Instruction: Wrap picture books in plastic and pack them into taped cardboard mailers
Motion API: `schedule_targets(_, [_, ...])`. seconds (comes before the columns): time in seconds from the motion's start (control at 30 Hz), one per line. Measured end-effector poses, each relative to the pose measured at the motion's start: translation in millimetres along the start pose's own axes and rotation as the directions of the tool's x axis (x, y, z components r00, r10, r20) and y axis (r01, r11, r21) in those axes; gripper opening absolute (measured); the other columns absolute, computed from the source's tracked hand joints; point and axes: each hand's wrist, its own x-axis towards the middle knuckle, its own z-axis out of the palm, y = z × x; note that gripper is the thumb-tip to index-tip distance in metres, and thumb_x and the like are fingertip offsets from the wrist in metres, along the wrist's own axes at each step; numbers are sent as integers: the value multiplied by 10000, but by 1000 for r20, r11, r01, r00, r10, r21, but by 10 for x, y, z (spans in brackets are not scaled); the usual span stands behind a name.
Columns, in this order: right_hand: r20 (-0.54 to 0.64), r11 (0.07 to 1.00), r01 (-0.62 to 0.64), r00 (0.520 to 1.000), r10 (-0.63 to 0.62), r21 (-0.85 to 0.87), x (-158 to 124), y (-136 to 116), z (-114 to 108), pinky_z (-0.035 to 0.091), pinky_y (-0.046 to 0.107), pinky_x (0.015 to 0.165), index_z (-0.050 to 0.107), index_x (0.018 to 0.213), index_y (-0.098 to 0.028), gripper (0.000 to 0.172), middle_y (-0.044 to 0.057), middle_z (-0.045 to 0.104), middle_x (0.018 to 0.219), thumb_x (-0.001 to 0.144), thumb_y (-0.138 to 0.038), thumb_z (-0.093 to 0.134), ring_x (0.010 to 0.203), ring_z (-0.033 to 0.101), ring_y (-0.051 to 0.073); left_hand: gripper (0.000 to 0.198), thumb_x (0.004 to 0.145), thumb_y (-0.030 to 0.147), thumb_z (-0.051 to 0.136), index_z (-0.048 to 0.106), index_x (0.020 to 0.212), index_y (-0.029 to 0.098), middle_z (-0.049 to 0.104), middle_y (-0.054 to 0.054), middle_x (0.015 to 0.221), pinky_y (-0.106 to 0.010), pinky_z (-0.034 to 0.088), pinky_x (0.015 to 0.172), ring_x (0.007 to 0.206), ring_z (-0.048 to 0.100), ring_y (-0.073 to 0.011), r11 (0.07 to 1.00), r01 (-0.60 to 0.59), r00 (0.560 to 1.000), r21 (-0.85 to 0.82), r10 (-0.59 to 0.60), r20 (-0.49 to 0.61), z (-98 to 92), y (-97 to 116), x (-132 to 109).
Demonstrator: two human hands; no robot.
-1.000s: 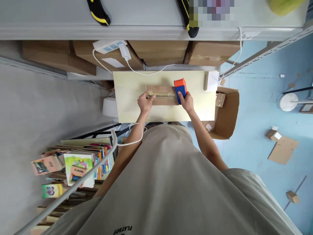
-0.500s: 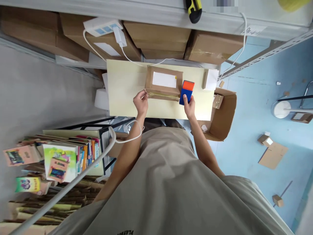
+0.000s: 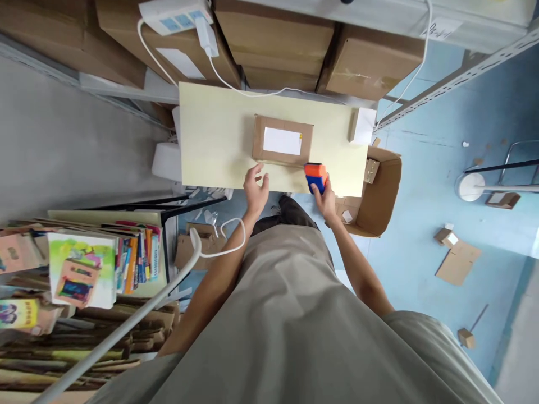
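A small brown cardboard box [image 3: 260, 134] with a white label [image 3: 282, 141] lies on the pale yellow tabletop [image 3: 214, 134]. Just in front of its lower left edge is my left hand [image 3: 256, 193], with fingers apart and nothing visible in them. My right hand [image 3: 325, 201] grips a blue-and-orange tape dispenser [image 3: 315, 177], its orange end pointing away from me. The dispenser is close to the box's front right corner; whether they touch, I cannot tell.
A small white box [image 3: 362, 126] stands at the table's right end, above an open carton [image 3: 381, 196]. Large cartons [image 3: 273, 45] line the shelf behind, with a power strip [image 3: 174, 15] and white cable. Books [image 3: 138, 252] and a grey pole [image 3: 138, 303] are at left.
My left hand has let go at the box's front left corner and moved right and toward me, opening. My right hand has drawn the dispenser toward me and tilted it. The view has shifted.
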Motion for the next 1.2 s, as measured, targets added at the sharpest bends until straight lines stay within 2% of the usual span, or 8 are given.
schedule_targets(0.1, [96, 989, 1, 995, 13, -145, -318, -27, 56, 600, 427, 822, 534, 1500, -91, 751, 240, 806, 1092, 1202, -736, 293, 973, 803, 387, 452, 1098, 452, 681, 688, 1503, 251, 737, -169, 1550, -436, 669, 1115, 1423, 718, -294, 993, -111, 974, -29, 114, 194, 1, 273, -303])
schedule_targets(0.23, [181, 953, 139, 979, -91, -271, -598, -15, 141, 611, 427, 877, 551, 1442, -98, 727, 256, 795, 1145, 1215, -728, 267, 1068, 811, 391, 460, 1068, 399, 695, 717, 1497, 233, 748, -159, 1545, -421, 673, 1085, 1412, 716, -292, 986, -164, 929, -31, 165, 331, -94, 445, -524])
schedule_targets(0.4, [189, 913, 259, 960, -207, -316, -793, 74, 182, 624, 444, 875, 595, 1328, -141, 720, 239, 788, 1102, 1201, -759, 248, 1070, 797, 395, 328, 1025, 247, 650, 806, 1313, 237, 831, -110, 1355, -488, 641, 1152, 1308, 749, -290, 965, -263, 879, -14, 246, 409, -256, 497, -699])
schedule_targets(0.57, [211, 866, 357, 931, -298, -351, -908, 106, 121, 632, 459, 910, 606, 1328, -140, 701, 229, 795, 1080, 1197, -752, 291, 1072, 784, 391, 549, 1004, 217, 665, 687, 1553, 230, 715, -144, 1586, -474, 635, 1124, 1388, 702, -305, 959, -284, 886, -3, 264, 382, -330, 575, -831])
schedule_targets(0.63, [226, 848, 388, 919, -324, -361, -944, 108, 81, 633, 465, 921, 609, 1340, -133, 704, 229, 801, 1082, 1199, -745, 291, 1071, 784, 389, 472, 1026, 242, 688, 711, 1498, 238, 742, -131, 1528, -491, 611, 1154, 1370, 696, -311, 954, -300, 873, 13, 269, 406, -346, 605, -831])
schedule_targets(0.77, [248, 827, 437, 896, -368, -353, -1006, 109, -9, 626, 475, 952, 618, 1328, -132, 698, 237, 816, 1105, 1205, -726, 274, 1085, 783, 391, 82, 1062, 286, 734, 779, 1121, 249, 820, -69, 1189, -527, 559, 1201, 1215, 717, -297, 941, -337, 824, 19, 285, 490, -350, 637, -788])
schedule_targets(0.93, [324, 821, 421, 895, -307, -385, -1051, 46, -165, 606, 474, 989, 627, 1325, -128, 720, 271, 830, 1184, 1207, -729, 247, 1150, 776, 407, 86, 1065, 292, 766, 744, 990, 254, 799, -58, 1064, -496, 574, 1143, 1123, 711, -285, 953, -301, 832, -22, 274, 482, -264, 582, -830])
schedule_targets(1.2, [488, 818, 324, 871, -61, -475, -1020, -74, -505, 584, 460, 974, 483, 1584, -61, 761, 298, 827, 1293, 1227, -692, 248, 1215, 791, 449, 96, 1049, 306, 767, 765, 963, 262, 798, -72, 1009, -437, 615, 1017, 1022, 721, -272, 980, -187, 868, -76, 200, 454, 23, 342, -869])
